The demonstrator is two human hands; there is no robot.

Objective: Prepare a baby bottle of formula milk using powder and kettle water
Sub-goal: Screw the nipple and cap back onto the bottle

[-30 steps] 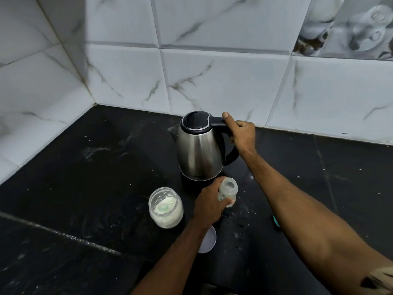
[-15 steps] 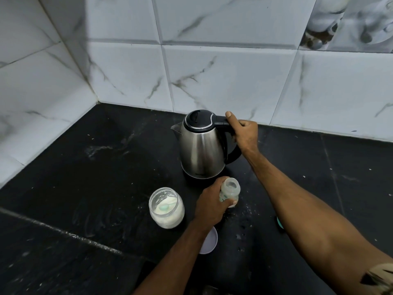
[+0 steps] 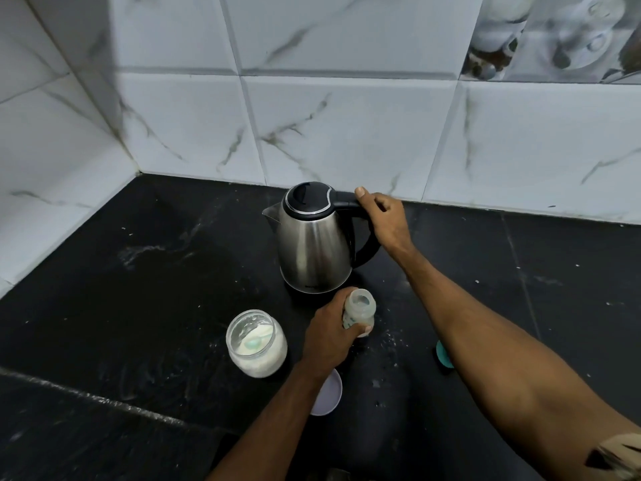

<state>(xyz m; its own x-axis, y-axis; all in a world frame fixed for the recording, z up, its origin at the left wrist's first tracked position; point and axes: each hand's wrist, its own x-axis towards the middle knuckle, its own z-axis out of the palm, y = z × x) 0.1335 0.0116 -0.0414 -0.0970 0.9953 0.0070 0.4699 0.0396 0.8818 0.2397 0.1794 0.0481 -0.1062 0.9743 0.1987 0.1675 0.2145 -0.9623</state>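
Observation:
A steel kettle [image 3: 314, 251] with a black lid stands on the black counter [image 3: 156, 289] near the back wall. My right hand [image 3: 386, 220] grips its black handle, thumb on top. Just in front of the kettle, my left hand [image 3: 329, 336] holds a small open baby bottle [image 3: 360, 308] upright on the counter; white powder shows inside its mouth. To the left stands an open glass jar [image 3: 256, 343] of white formula powder with a pale green scoop lying in it.
A round white lid [image 3: 329, 394] lies partly under my left forearm. A teal piece [image 3: 444, 355] peeks out beside my right forearm. Spilled powder specks dot the counter around the bottle. Tiled walls close the back and left sides.
The view has shifted slightly. Both hands keep their holds on the kettle handle and the bottle; the kettle still stands on the counter.

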